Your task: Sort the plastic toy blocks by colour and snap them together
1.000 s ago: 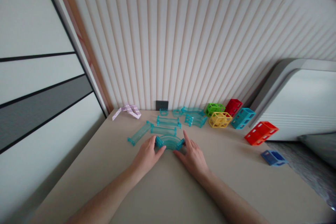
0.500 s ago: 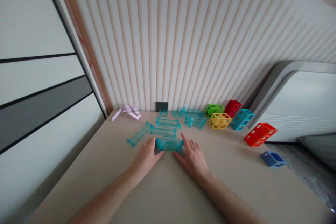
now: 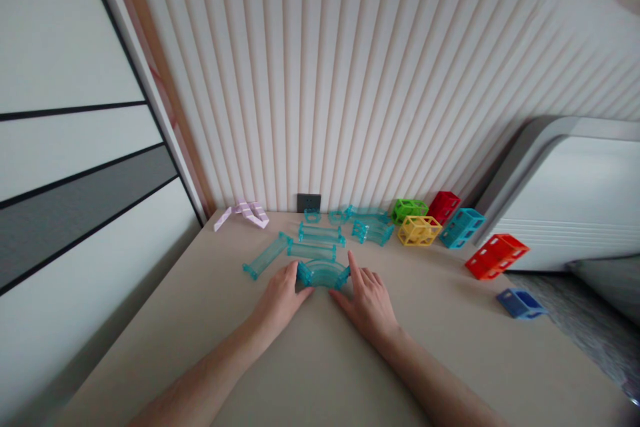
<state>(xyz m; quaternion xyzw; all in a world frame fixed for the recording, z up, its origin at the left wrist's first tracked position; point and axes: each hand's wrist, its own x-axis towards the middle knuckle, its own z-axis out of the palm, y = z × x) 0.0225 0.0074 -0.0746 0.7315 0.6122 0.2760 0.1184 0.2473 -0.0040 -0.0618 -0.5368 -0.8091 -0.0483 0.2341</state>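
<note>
A curved, see-through teal track piece (image 3: 324,274) lies between my two hands near the middle of the table. My left hand (image 3: 285,293) grips its left end between thumb and fingers. At its right end, my right hand (image 3: 369,298) has thumb and index finger around the connector, with the index finger pointing up and away. Just behind it are two straight teal pieces (image 3: 313,252) (image 3: 321,234), and another straight piece (image 3: 267,255) lies slanted to the left. More curved teal pieces (image 3: 373,232) rest to the back right.
Green (image 3: 409,211), yellow (image 3: 419,231), dark red (image 3: 443,207), teal (image 3: 462,227), red (image 3: 497,257) and blue (image 3: 521,303) open frames line the table's right side. Pale purple pieces (image 3: 242,212) sit at the back left. A black socket (image 3: 309,203) is on the ribbed wall.
My right index finger has shifted very slightly to the right. Both hands otherwise stay at the curved piece.
</note>
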